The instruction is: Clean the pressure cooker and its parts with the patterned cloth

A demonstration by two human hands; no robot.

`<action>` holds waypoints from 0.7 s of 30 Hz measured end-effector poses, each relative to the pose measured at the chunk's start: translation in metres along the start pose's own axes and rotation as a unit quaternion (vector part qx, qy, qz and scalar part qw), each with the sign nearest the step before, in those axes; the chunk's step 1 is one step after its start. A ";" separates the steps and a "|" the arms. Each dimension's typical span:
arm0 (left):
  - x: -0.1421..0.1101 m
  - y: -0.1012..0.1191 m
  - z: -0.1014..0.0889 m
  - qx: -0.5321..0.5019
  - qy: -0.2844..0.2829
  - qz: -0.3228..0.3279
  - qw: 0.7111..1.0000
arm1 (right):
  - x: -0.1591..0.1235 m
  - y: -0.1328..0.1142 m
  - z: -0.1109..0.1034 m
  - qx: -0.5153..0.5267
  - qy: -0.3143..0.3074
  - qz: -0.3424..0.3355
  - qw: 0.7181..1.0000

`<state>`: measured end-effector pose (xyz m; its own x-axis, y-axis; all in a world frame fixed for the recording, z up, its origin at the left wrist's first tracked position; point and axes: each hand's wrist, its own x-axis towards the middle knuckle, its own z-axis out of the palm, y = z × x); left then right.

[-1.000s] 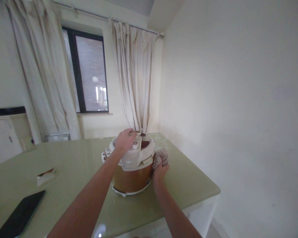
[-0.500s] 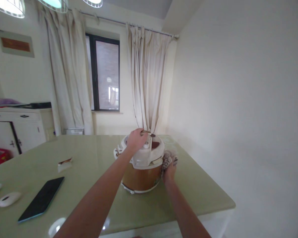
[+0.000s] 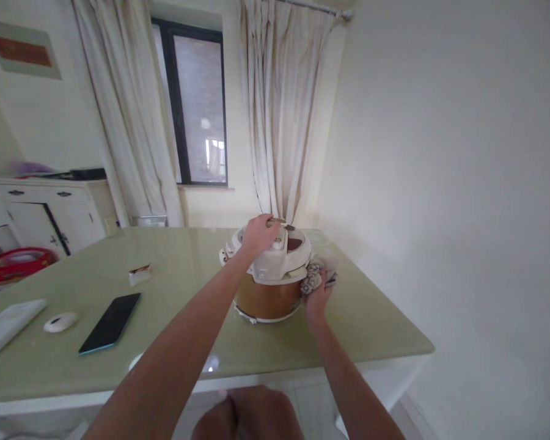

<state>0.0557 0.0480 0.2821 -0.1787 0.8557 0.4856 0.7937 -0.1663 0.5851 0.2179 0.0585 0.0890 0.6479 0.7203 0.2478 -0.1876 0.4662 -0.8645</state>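
An electric pressure cooker with a white lid and a golden-brown body stands upright on the table. My left hand is on top of the lid, its fingers curled over the handle. At the cooker's right side, my right hand grips a bunched, patterned cloth, which touches the side of the body just under the lid rim. Part of the cloth bulges out beyond the fingers.
A black phone, a white mouse, a white case-like object and a small packet lie on the left of the green tabletop. A wall rises to the right. A red basket stands beyond the left edge.
My view has tilted down, bringing my legs into sight. The cloth in my right hand has shifted slightly up along the cooker's side. My left hand stays on the lid.
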 end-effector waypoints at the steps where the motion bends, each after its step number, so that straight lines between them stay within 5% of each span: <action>1: 0.000 0.000 0.000 -0.002 0.001 0.000 1.000 | 0.002 0.002 -0.001 -0.018 0.003 0.000 1.000; 4: 0.000 -0.001 0.000 -0.008 0.007 0.000 1.000 | -0.037 0.016 -0.017 -0.104 0.048 -0.004 0.993; 9: 0.002 -0.005 0.002 -0.014 0.010 0.011 1.000 | -0.125 0.028 -0.033 -0.121 -0.039 -0.097 0.987; 11: 0.002 -0.007 0.002 -0.012 0.007 0.015 1.000 | -0.117 0.015 -0.025 -0.078 -0.040 -0.087 0.992; 17: 0.004 -0.008 0.001 -0.004 -0.005 0.002 1.000 | -0.022 -0.013 -0.003 -0.020 0.036 0.089 0.995; 21: 0.004 -0.006 0.000 0.004 -0.007 -0.004 1.000 | -0.058 0.005 -0.020 -0.111 0.009 0.008 0.994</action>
<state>0.0503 0.0525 0.2806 -0.1769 0.8641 0.4711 0.7968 -0.1552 0.5840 0.1944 0.0092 0.0613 0.6595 0.7167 0.2267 -0.0320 0.3280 -0.9441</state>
